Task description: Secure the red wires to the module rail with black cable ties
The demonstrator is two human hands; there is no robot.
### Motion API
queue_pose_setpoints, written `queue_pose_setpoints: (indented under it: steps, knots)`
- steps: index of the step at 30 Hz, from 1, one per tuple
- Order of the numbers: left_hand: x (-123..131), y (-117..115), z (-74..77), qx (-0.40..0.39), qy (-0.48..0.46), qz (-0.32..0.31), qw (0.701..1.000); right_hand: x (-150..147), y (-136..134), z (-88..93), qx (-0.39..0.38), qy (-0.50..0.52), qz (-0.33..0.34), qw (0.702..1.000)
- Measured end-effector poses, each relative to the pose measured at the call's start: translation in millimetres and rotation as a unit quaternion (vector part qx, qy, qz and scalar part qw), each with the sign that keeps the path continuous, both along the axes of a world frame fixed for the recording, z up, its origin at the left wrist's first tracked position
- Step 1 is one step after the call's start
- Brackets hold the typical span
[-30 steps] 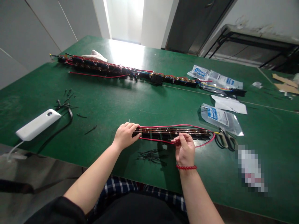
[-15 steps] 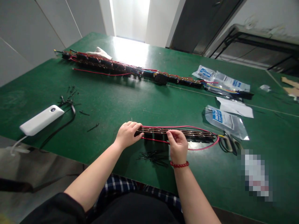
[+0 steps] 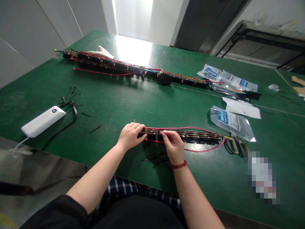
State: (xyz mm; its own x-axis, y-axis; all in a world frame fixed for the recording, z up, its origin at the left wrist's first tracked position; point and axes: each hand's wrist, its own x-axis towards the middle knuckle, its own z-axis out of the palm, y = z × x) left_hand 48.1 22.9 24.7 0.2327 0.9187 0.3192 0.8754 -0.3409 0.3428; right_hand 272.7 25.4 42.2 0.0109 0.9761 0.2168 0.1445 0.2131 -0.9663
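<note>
Left hand: I see the left hand [image 3: 130,136] curled over one end of a wired black strip [image 3: 190,136], holding it.
Right hand: Its fingertips [image 3: 165,134] pinch the strip narrowly near the middle.
Strip: It lies on a green table [image 3: 107,101], looped by a red wire [image 3: 190,149].
Bag: A plastic bag [image 3: 228,122] lies beyond, near scissors [image 3: 235,143]; I cannot tell its contents.

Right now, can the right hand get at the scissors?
Probably yes. The right hand is on the strip, and the scissors lie beyond the strip's far end. Only the flat-lying pink wire is between, though the hand would need to let go first.
</note>
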Motion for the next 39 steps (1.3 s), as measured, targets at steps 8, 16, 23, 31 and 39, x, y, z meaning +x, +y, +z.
queue_pose_setpoints:
  steps: [8, 16, 23, 31, 39]
  knots:
    - [0, 0, -0.2, 0.002, 0.003, 0.000, 1.000, -5, -1, 5.7, 0.071, -0.089, 0.008, 0.993]
    - [0, 0, 0.1, 0.007, 0.010, 0.004, 1.000, -4, -1, 3.3, 0.110, -0.145, 0.019, 0.983]
    - [0, -1, 0.7, 0.008, 0.016, 0.001, 1.000, -7, 0, 4.7, 0.135, -0.180, 0.027, 0.974]
    - [-1, 0, -0.6, 0.009, 0.010, 0.001, 1.000, -11, 0, 7.1, 0.158, -0.200, 0.041, 0.966]
    - [-1, 0, -0.9, 0.009, 0.015, 0.000, 1.000, -15, 2, 7.1, 0.163, -0.221, 0.040, 0.961]
